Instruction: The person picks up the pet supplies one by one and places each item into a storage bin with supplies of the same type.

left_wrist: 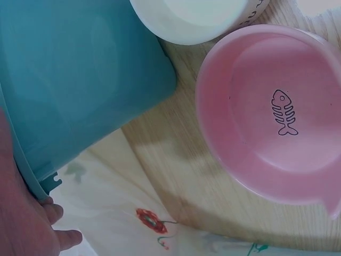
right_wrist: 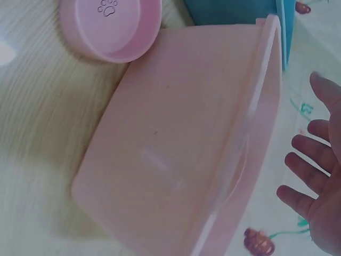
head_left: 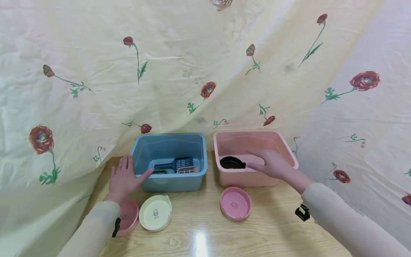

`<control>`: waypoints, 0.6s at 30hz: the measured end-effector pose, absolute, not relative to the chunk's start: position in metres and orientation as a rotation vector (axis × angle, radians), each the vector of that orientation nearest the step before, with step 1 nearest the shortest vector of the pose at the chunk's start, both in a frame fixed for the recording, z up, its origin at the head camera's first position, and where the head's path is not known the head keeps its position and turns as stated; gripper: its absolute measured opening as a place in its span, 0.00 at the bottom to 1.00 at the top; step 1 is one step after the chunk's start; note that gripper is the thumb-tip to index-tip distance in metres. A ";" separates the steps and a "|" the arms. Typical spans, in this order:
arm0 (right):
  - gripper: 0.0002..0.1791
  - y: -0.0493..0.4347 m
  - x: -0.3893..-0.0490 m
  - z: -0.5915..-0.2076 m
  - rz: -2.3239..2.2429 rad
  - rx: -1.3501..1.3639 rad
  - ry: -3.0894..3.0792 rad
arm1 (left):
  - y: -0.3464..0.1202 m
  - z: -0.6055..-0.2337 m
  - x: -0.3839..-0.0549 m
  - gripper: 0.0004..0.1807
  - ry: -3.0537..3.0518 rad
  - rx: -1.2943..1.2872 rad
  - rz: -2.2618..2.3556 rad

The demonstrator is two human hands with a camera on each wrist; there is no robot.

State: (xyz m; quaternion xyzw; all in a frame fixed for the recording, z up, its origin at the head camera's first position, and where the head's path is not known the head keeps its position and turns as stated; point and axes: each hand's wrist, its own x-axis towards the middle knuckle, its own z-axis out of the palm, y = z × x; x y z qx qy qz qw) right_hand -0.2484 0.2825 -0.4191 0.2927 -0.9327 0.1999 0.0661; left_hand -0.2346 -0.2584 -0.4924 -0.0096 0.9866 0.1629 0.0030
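My left hand [head_left: 124, 179] rests at the front left corner of the blue bin [head_left: 171, 183], fingers spread, thumb reaching toward its front rim. In the left wrist view, fingertips [left_wrist: 54, 213] show beside the bin's rim. Inside lie a dark blue slotted litter scoop [head_left: 183, 162], a pale pinkish scoop [head_left: 187, 170] and a dark green thing [head_left: 159, 171], partly hidden by the front wall. Above the pink bin [head_left: 247, 177], my right hand [head_left: 273, 165] hovers with nothing in it, its fingers loosely extended. A black bowl [head_left: 232, 162] sits in that bin's left side.
In front of the bins stand a pink paw-print bowl [head_left: 236, 204], a cream bowl [head_left: 156, 213] with a fish drawing and another pink bowl [left_wrist: 266, 114] with a fishbone drawing. The left forearm partly covers that last bowl in the head view. A flowered cloth [head_left: 179, 89] hangs behind.
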 end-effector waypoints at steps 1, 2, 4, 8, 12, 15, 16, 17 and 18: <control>0.31 0.286 -0.247 -0.420 0.593 0.858 -2.828 | -0.259 -0.493 -0.235 0.72 3.094 -0.031 0.511; 0.31 0.289 -0.245 -0.421 0.584 0.834 -2.840 | -0.259 -0.493 -0.235 0.72 3.095 -0.030 0.508; 0.33 0.296 -0.241 -0.422 0.567 0.782 -2.866 | -0.260 -0.494 -0.236 0.72 3.098 -0.025 0.510; 0.35 0.309 -0.233 -0.425 0.517 0.676 -2.904 | -0.260 -0.495 -0.235 0.72 3.111 -0.015 0.498; 0.35 0.323 -0.226 -0.430 0.486 0.604 -2.906 | -0.260 -0.493 -0.235 0.72 3.114 -0.018 0.503; 0.34 0.334 -0.222 -0.434 0.468 0.583 -2.875 | -0.259 -0.490 -0.234 0.72 3.116 -0.011 0.502; 0.34 0.337 -0.220 -0.435 0.463 0.570 -2.872 | -0.259 -0.489 -0.233 0.72 3.120 -0.003 0.498; 0.33 0.341 -0.219 -0.437 0.449 0.568 -2.857 | -0.260 -0.488 -0.233 0.71 3.123 0.008 0.493; 0.33 0.345 -0.218 -0.439 0.443 0.570 -2.838 | -0.260 -0.488 -0.233 0.71 3.127 0.020 0.488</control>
